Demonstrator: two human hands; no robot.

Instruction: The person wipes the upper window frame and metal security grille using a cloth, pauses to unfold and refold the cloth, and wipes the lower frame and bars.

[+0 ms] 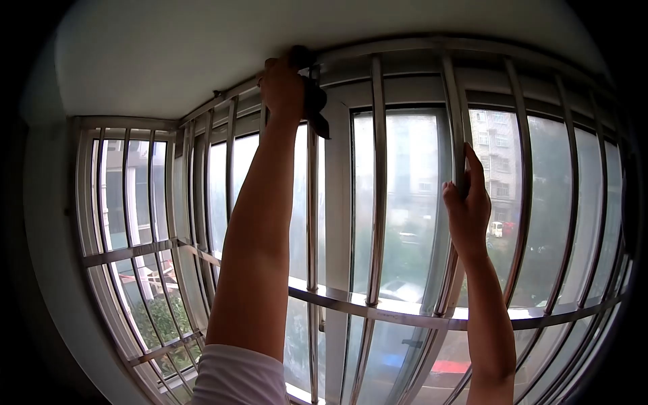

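Note:
Raised to the top rail (405,44) of the metal window grille, my left hand (282,88) is closed around a dark object (313,98) that I cannot make out clearly. It hangs beside a vertical bar, with a pointed end downward. Lower and to the right, my right hand (469,202) is at another vertical bar (451,101), thumb and fingers around its side. Part of that bar is hidden behind the hand.
The grille's horizontal rail (378,314) crosses below both hands. Behind the bars are framed glass panes (405,202). A barred side window (135,196) stands at the left, and a pale ceiling (189,47) lies close above the grille.

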